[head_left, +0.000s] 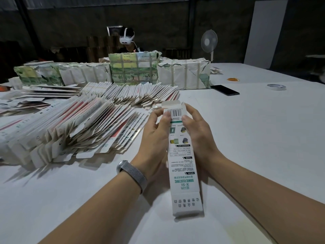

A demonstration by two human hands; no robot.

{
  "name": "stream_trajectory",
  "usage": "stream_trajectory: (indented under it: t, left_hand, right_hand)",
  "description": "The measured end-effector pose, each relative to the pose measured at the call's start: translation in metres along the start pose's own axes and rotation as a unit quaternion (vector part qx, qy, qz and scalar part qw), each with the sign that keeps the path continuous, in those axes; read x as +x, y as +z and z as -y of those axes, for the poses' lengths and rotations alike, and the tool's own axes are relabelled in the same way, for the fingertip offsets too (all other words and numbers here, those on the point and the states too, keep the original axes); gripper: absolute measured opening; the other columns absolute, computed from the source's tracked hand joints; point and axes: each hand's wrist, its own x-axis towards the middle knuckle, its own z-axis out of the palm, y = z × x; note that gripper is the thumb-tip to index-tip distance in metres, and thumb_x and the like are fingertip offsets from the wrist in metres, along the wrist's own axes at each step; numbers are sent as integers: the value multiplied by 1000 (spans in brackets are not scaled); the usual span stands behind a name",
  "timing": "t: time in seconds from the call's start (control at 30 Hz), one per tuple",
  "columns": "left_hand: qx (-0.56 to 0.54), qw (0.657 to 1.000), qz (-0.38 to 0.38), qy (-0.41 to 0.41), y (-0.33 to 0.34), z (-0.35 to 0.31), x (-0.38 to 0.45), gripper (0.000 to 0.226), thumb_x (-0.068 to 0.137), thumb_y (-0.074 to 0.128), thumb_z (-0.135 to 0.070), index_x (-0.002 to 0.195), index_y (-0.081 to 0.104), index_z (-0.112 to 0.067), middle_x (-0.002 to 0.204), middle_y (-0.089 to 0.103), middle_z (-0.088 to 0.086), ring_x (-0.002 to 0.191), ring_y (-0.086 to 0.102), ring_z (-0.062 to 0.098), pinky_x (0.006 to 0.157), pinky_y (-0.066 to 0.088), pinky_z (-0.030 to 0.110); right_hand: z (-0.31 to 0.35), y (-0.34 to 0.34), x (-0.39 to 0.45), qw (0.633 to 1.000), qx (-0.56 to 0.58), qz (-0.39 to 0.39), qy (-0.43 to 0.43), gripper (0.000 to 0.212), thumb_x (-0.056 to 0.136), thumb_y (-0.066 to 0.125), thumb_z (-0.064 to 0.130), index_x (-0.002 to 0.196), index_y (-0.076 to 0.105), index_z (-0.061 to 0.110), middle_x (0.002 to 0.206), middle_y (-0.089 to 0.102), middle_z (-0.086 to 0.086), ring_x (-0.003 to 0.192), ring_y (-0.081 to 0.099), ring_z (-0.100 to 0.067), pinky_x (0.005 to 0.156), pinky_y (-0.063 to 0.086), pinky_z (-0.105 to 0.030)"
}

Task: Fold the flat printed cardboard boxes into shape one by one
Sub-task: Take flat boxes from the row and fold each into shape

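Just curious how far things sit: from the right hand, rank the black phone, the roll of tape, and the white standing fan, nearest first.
From the right hand:
1. Black flat phone, on the table beyond it.
2. White roll of tape, farther right on the table.
3. White standing fan, behind the table's far edge.

A broad table covered in a plain white sheet [263, 138] carries everything here. To the left of the hands, fanned rows of flat printed white cardboard box blanks [84, 124] lie overlapping on it, with more loose blanks [35, 97] spread further left. Beyond the hands, along the far side, stand strapped bundles wrapped in torn white and green printed paper [133, 71]. To the right of these and past the right hand lie a flat black phone [225, 90], a roll of clear tape [276, 86] and a small orange cluster of rubber bands [233, 79], all well apart from one another.
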Motion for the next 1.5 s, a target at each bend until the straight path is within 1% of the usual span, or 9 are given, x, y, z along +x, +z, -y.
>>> stream_trajectory:
  t: [0.4,0.6,0.7,0.8,0.9,1.07,1.2,1.33,1.5]
  left_hand:
    - [39,999,34,-10,-3,0,-2,16,106,49,-28,113,53,-13,72,74,2,59,70,14,52,56,26]
    - [41,998,49,-30,-5,6,-1,16,106,51,-30,112,54,-16,75,74,5,62,70,18,55,57,30]
    - [44,997,51,-42,-7,9,0,13,105,52,-33,110,52,-21,74,74,4,61,69,17,55,56,31]
    - [11,996,56,-70,-9,10,1,10,104,52,-34,112,47,-30,76,75,7,60,69,18,51,55,29]
    - [-2,995,47,-89,-11,9,3,20,102,54,-37,116,41,-33,74,75,6,58,70,16,49,53,26]
    - [-11,995,55,-83,-9,11,2,13,103,54,-34,112,49,-25,72,74,4,56,68,15,49,53,25]
    - [-29,994,67,-81,-8,9,1,3,105,52,-22,106,54,-20,71,72,4,55,66,16,50,54,26]
    - [-34,994,66,-76,-7,8,1,10,106,50,-19,113,57,-17,75,71,4,59,66,17,54,56,27]
    - [-29,995,56,-72,-7,10,1,8,105,51,-18,108,58,-18,73,70,5,57,66,16,52,55,27]
  right_hand:
    - [3,-1,1,1000,11,-1,6,13,96,49,10,104,58,13,77,72,-4,62,68,-15,53,53,-24]
    - [3,-5,3,1000,-6,-22,12,18,78,53,19,93,60,11,72,71,-3,59,68,-16,51,53,-24]
    - [3,-6,3,999,-11,-41,8,10,85,57,10,94,62,11,78,70,-7,64,69,-18,57,56,-30]
    - [4,-5,2,998,-27,-63,-4,20,94,53,-4,95,60,14,86,66,-9,73,66,-23,66,55,-36]
    - [5,-3,1,997,-28,-73,-20,28,93,52,-8,96,56,19,91,62,-9,82,62,-28,74,53,-42]
    - [7,-2,1,998,-25,-64,-14,38,92,48,-13,102,56,23,96,65,-13,79,64,-26,70,55,-38]
    - [5,-4,1,998,-29,-55,-8,32,92,49,-11,98,63,18,90,67,-7,74,66,-19,64,56,-31]
    - [2,-4,2,999,-12,-30,23,23,89,54,4,93,68,22,85,69,-10,75,64,-27,64,54,-35]
    - [1,-5,4,999,-24,-28,29,28,94,53,-3,88,70,18,80,72,-6,70,68,-20,64,56,-31]
